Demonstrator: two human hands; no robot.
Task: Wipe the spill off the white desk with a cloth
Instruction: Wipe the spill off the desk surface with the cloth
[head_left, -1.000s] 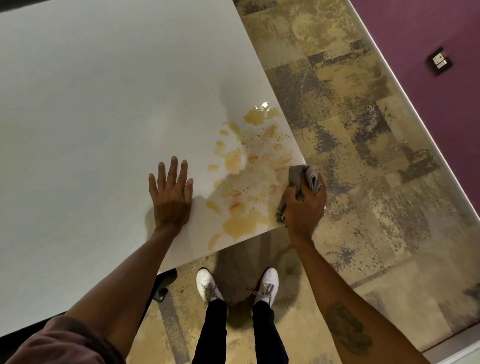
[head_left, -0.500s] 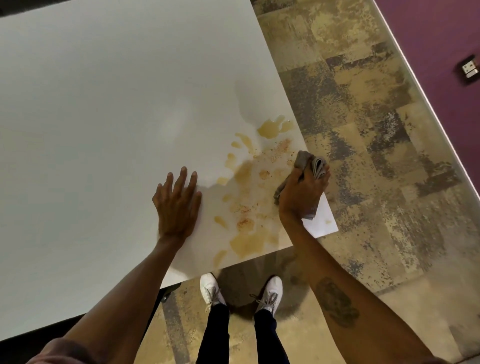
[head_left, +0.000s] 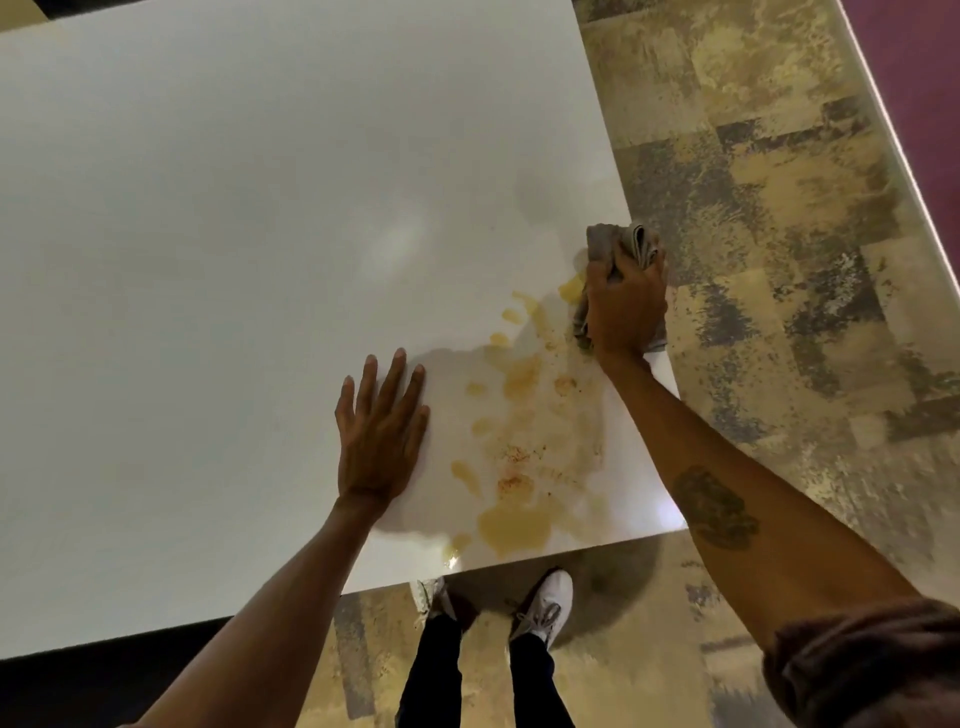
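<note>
A yellow-brown spill (head_left: 519, 457) spreads in puddles and specks over the near right corner of the white desk (head_left: 234, 234). My right hand (head_left: 626, 306) grips a bunched grey cloth (head_left: 618, 244) and presses it on the desk at the far end of the spill, close to the right edge. My left hand (head_left: 382, 431) lies flat on the desk, fingers spread, just left of the spill. The largest puddle (head_left: 514, 527) sits by the front edge.
Mottled tan and grey carpet (head_left: 779, 260) lies to the right and in front of the desk. My feet in white shoes (head_left: 543, 603) stand at the desk's front edge. A purple wall (head_left: 924, 67) runs along the far right.
My right hand has slid the cloth away from me along the desk's right edge, from the near part of the spill to its far end. The left hand stays flat in place.
</note>
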